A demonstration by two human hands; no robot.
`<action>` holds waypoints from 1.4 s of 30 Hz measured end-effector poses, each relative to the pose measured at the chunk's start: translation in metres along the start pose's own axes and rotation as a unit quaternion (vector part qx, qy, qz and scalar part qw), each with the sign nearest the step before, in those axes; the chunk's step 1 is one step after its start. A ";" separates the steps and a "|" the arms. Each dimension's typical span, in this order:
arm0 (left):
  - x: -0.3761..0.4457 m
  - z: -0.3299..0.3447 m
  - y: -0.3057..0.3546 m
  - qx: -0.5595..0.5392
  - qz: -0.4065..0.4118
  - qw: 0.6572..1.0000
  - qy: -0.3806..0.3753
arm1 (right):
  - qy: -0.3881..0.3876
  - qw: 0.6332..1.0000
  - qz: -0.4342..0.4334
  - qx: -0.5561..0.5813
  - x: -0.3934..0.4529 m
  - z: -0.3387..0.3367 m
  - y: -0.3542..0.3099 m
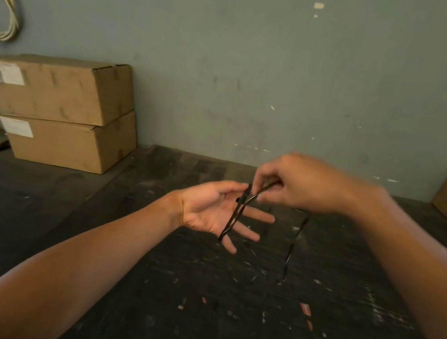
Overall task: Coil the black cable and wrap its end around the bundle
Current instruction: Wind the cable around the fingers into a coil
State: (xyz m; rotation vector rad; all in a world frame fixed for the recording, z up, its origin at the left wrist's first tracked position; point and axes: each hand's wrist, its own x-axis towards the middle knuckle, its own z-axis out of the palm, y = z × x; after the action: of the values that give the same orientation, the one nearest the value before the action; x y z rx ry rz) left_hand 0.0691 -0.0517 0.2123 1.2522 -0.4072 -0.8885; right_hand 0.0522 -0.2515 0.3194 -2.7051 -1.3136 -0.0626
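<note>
white labels on the two stacked boxes [60, 109]: text unreadable. left hand [209, 211] palm up above the bench [192, 312], fingers relaxed, black cable [235, 215] looped across them. right hand [296, 184] pinches the cable; the rest dangles.

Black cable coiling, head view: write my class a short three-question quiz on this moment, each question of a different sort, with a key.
1. True or false: the black cable lies across the palm and fingers of the left hand.
2. Which hand pinches the cable from above? A) the left hand B) the right hand C) neither
3. Fill in: two cardboard boxes stand stacked against the ____, at the far left of the dark table.

Key:
1. True; the fingers are spread straight and the strands cross them.
2. B; a loose length hangs from it toward the table.
3. wall
</note>
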 end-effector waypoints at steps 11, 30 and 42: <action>0.001 0.022 0.003 -0.005 0.022 0.994 -0.103 | 0.124 0.961 0.056 0.243 0.009 0.019 0.077; 0.000 0.007 0.044 -0.050 0.129 0.990 0.000 | -0.183 0.930 0.045 0.317 -0.005 0.166 -0.004; 0.003 -0.007 0.035 -0.148 0.201 0.961 0.117 | -0.255 0.954 0.094 0.129 0.001 0.110 -0.021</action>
State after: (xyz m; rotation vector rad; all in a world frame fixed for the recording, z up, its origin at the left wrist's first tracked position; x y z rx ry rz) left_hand 0.0886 -0.0475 0.2423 0.9391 -0.3104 -0.4287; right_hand 0.0345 -0.2228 0.2132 -2.6878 -1.0547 0.8171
